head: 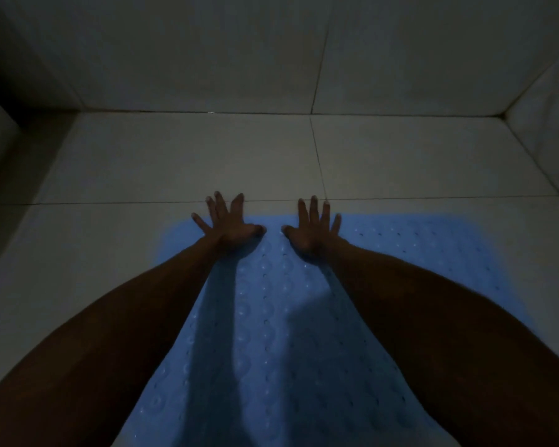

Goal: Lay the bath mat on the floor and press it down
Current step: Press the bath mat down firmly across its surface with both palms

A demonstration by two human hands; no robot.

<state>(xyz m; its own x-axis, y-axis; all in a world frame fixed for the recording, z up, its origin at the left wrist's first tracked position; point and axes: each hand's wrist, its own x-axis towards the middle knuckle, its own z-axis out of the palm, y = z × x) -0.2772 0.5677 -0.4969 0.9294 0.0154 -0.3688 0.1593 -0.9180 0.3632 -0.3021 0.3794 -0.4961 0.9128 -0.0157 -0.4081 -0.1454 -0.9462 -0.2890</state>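
Your left hand (231,225) and right hand (312,229) lie flat, fingers spread, on the blue bath mat (271,317) at its far edge; bare tiled floor (175,162) stretches beyond

**Room: Tiled Floor and Walls, Low Light**

The floor (175,156) is laid with large pale tiles separated by thin dark grout lines (317,156). The far wall (175,53) carries tiles of similar tone and meets the floor along a straight joint. A second tiled wall (549,124) closes the right side, forming a corner. A dark recess (4,75) occupies the upper left. Lighting is dim throughout; fine detail is not discernible.
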